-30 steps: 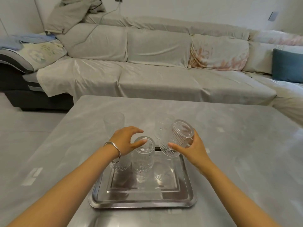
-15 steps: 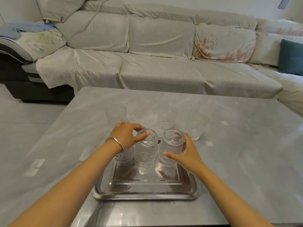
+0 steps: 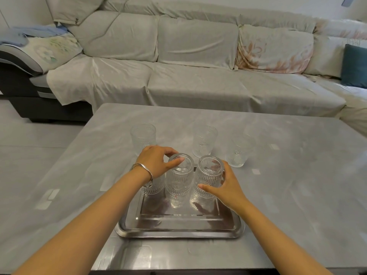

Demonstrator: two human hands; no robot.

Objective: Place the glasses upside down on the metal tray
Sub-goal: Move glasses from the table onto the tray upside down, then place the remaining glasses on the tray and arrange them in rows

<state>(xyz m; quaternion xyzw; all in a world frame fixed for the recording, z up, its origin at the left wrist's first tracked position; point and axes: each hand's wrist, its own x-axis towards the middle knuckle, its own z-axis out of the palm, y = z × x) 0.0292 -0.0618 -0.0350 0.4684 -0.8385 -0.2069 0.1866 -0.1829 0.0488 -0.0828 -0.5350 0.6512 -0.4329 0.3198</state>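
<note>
- Holding two inverted ribbed glasses on the metal tray (image 3: 178,232), both hands are occupied: the left hand (image 3: 156,162) has thumb and fingers closed round the base of the centre glass (image 3: 179,179); the right hand (image 3: 226,187) is wrapped round the side of the right glass (image 3: 209,178).
- A third inverted glass (image 3: 154,186) stands at the tray's far-left corner, mostly hidden under the left wrist.
- All three stand mouth-down with long axis vertical, in a row along the tray's far edge. The centre and right glasses sit just beside each other; whether they touch cannot be told.
- Three upright glasses remain on the counter (image 3: 297,175) beyond the tray: far-left glass (image 3: 143,136), far-centre glass (image 3: 204,140), far-right glass (image 3: 238,153).
- Governing relation for the next move: the remaining glasses lie ahead of the hands, past the tray's far edge, so each reach passes over or beside the placed row.
- Nearest hand, judged: the left hand for the far-left glass, just behind its knuckles; the right hand for the far-right glass; the far-centre glass suits either.
- Free tray space is the near half, towards the person.
- Risk, judged: a forearm clipping the placed glasses on release.
</note>
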